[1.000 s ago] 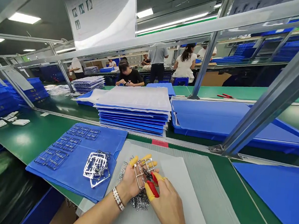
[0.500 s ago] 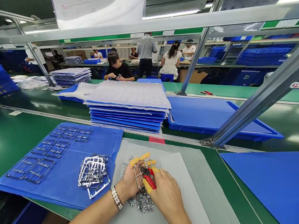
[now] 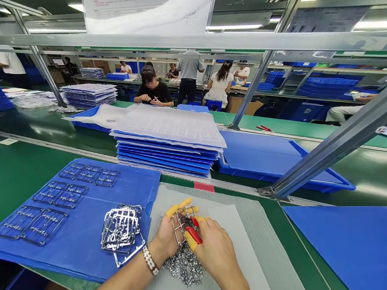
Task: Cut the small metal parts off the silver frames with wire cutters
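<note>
My left hand [image 3: 169,233], with yellow covers on its fingers, holds a small metal frame [image 3: 176,228] above a pile of small metal pieces [image 3: 186,267]. Red-handled pliers [image 3: 193,233] are gripped in my right hand [image 3: 216,248], their jaws at the frame. Exactly what the jaws touch is too small to tell. On a blue sheet [image 3: 88,226] to the left lie a heap of metal frames [image 3: 121,228] and several frames set out in rows [image 3: 46,226]. Grey-white sheets [image 3: 239,239] lie under the pile.
Behind the work area stands a stack of blue and white sheets [image 3: 165,154], beside a blue tray [image 3: 280,159]. A slanted metal post [image 3: 333,134] rises at the right. Several people [image 3: 154,89] are farther back.
The view has shifted slightly. Both hands keep nearly the same pose at the metal frame. At the far right, part of a person has come into view.
</note>
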The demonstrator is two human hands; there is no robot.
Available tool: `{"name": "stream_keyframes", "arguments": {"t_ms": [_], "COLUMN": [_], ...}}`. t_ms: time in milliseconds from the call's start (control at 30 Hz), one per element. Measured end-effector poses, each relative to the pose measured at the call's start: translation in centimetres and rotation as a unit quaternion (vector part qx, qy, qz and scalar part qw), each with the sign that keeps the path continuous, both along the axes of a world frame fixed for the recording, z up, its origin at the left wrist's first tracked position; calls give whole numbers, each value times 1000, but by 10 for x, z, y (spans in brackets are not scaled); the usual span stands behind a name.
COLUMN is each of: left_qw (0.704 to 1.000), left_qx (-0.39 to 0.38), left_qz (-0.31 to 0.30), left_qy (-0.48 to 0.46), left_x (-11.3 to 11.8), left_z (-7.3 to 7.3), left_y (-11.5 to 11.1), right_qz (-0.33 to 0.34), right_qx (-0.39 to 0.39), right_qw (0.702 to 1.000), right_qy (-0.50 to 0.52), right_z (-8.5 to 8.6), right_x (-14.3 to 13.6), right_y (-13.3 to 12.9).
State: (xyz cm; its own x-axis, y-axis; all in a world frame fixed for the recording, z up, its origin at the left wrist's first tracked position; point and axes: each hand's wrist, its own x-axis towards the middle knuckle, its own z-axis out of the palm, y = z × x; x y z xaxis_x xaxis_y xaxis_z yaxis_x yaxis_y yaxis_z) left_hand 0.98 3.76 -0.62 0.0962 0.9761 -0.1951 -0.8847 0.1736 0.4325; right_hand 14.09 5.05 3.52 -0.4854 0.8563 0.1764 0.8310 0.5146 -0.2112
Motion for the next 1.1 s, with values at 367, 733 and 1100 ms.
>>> {"name": "stream_keyframes", "arguments": {"t_ms": [367,733,1100], "left_qw": [999,998,991], "left_qx": [-39,-31,-35], "left_qz": [23,35,52], "left_qy": [-4,48,118], "left_x": [2,0,1], "left_z": [-5,0,-3], "left_y": [1,-1,-2], "right_qz": [1,0,-3], "right_qx": [-50,-76,-105], "right_qw": [999,997,993], "right_qy": [-10,-7,-48], "right_z": [3,3,7], "right_x": [-1,-2,-3], "right_y": [1,1,1]}}
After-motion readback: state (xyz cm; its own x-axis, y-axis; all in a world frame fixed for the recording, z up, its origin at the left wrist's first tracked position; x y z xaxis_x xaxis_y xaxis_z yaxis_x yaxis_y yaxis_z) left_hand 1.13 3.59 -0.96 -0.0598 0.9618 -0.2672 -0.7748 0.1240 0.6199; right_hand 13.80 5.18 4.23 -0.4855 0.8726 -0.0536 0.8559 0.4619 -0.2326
